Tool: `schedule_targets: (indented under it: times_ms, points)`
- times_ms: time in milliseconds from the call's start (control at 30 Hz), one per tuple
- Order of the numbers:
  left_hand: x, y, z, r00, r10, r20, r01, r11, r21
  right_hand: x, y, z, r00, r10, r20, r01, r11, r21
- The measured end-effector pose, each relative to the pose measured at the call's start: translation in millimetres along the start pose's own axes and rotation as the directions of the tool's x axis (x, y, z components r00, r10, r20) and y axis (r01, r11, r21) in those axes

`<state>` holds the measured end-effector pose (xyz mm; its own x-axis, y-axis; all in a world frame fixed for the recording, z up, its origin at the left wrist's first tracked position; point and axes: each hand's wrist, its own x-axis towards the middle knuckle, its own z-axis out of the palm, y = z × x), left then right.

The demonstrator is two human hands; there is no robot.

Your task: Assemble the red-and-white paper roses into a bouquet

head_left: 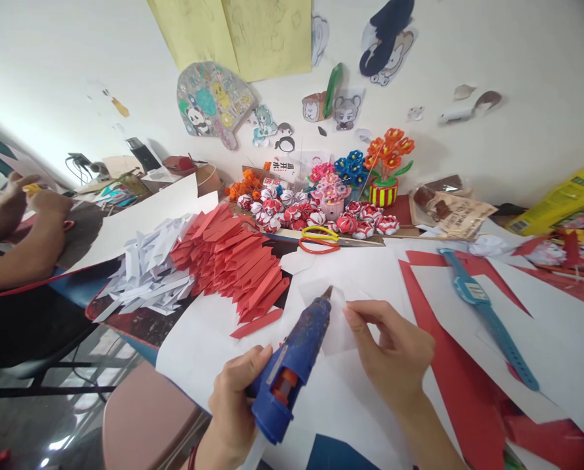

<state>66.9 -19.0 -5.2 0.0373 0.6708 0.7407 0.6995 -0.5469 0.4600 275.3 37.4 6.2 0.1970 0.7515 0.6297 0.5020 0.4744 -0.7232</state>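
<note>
A blue hot glue gun [304, 346] is gripped in my left hand [236, 398], its nozzle pointing up and away from me. A clear glue stick [253, 450] sticks out of its back end. My right hand [394, 356] pinches the edge of a thin translucent sheet [340, 336] between thumb and forefinger, close to the nozzle. Whether the nozzle touches the sheet, I cannot tell. Beneath both hands spreads white paper [201, 343]. Beyond the gun lie a pile of folded red paper strips [233, 261] and a heap of white paper strips [155, 264].
Yellow- and orange-handled scissors [319, 239] lie behind the paper. Red-and-white paper flowers [292, 212] and a striped flower pot [383, 193] line the wall. A blue watch [483, 307] rests on papers at right. Another person's hands [47, 202] work at far left.
</note>
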Motion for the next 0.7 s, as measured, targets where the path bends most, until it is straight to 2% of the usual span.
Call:
schedule_targets:
  times_ms: [133, 233, 433, 600, 700]
  points:
    - [1.6, -0.4, 4.8, 0.998, -0.015, -0.059, 0.01, 0.997, -0.079, 0.8, 0.0, -0.8, 1.0, -0.005, -0.003, 0.005, 1.0, -0.011]
    - [2.4, 2.2, 6.1, 0.994, -0.043, -0.098, 0.038, 0.997, -0.06, 1.6, -0.1, -1.3, 1.0, -0.009, -0.008, 0.009, 1.0, -0.014]
    - [2.5, 5.6, 3.3, 1.0, -0.02, 0.019, 0.02, 0.999, -0.045, 0.7, -0.7, -1.0, 1.0, 0.005, -0.008, -0.005, 1.0, -0.009]
    - [2.9, 3.5, 7.4, 0.996, -0.035, -0.087, 0.032, 0.999, -0.027, 0.2, -0.1, -0.1, 1.0, 0.003, -0.008, -0.003, 1.0, 0.002]
    - [1.4, 2.3, 7.2, 0.998, -0.022, -0.058, 0.018, 0.998, -0.068, 0.4, 0.1, -0.2, 1.0, 0.01, -0.017, -0.01, 1.0, 0.004]
